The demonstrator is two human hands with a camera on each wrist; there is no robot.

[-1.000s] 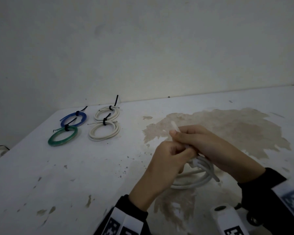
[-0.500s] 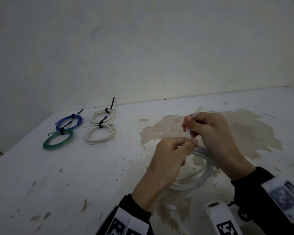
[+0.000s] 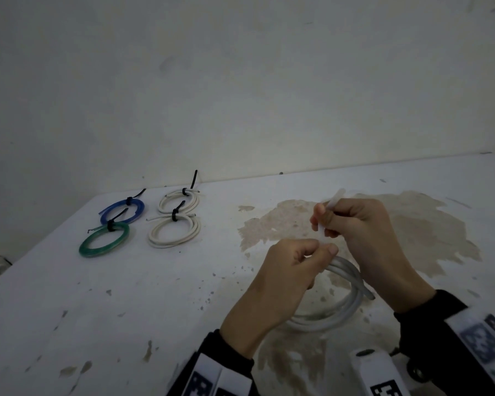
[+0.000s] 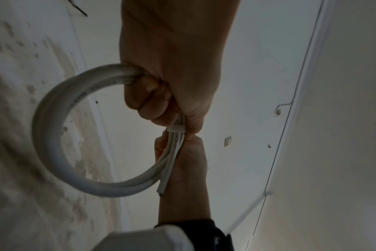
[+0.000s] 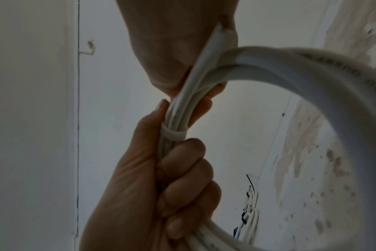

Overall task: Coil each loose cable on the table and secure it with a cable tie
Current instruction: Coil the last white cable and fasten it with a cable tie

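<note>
A grey-white cable coil (image 3: 346, 312) hangs just above the stained table (image 3: 155, 295) at the front right. My left hand (image 3: 319, 250) grips its bundled strands, fingers curled round them (image 4: 148, 95). A white cable tie is looped round the bundle (image 5: 173, 134) right above those fingers. My right hand (image 3: 326, 217), higher and to the right, pinches the tie's tail (image 3: 334, 199), which sticks out past its fingers. The cable's cut end (image 4: 161, 191) pokes out beside the right palm.
At the back left lie tied coils with black ties: a blue one (image 3: 123, 211), a green one (image 3: 103, 243) and two white ones (image 3: 179, 200) (image 3: 173, 232). A wall stands behind the table. The table's left edge runs diagonally at the far left.
My right hand has risen up and to the right, away from the left hand, drawing the white tie's tail out. The left hand keeps its grip on the coil.
</note>
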